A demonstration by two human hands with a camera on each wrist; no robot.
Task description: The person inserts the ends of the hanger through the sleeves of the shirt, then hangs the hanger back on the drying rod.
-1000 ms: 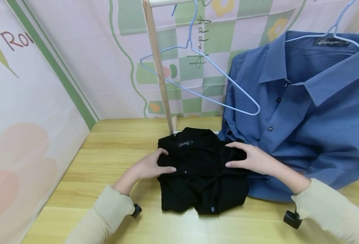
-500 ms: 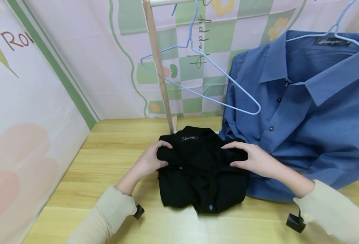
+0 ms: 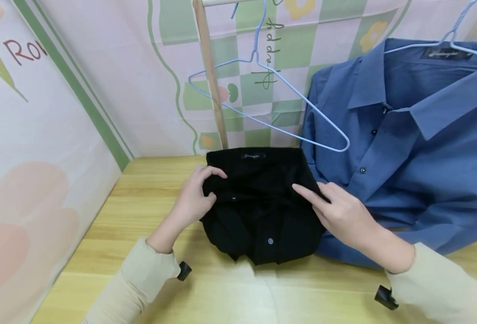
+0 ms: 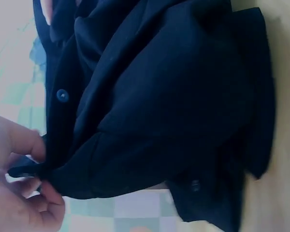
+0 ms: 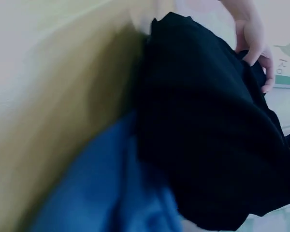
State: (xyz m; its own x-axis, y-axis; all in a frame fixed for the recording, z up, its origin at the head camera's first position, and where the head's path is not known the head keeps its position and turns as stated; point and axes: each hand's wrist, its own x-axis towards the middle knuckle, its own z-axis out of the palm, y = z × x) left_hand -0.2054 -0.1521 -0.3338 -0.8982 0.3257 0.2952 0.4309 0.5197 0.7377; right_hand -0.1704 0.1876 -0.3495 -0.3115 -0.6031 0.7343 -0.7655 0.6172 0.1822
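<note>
- The left hand [image 3: 193, 195], left of centre in the head view, pinches the black shirt's edge between thumb and fingers; in its wrist view the left frame edge cuts the hand off.
- The right hand [image 3: 345, 218], right of centre, grips the opposite edge, one finger straight along the cloth; some of its fingers are hidden, and its own wrist view shows only a sliver at the right border.
- The black shirt [image 3: 293, 234] is in the middle of the head view, spread between both hands, collar toward the top. Its folds are hard to make out in the dark cloth, and the label is too small to read.
- The blue shirt [image 3: 437, 148] fills the right side, cut off by the frame; its lower left part lies behind the black shirt.
- The hanger [image 3: 255, 55], upper centre, has its top cut off.
- The post [image 3: 211, 72] beside it disappears behind the black shirt.
- The table [image 3: 137, 211] shows at lower left.
</note>
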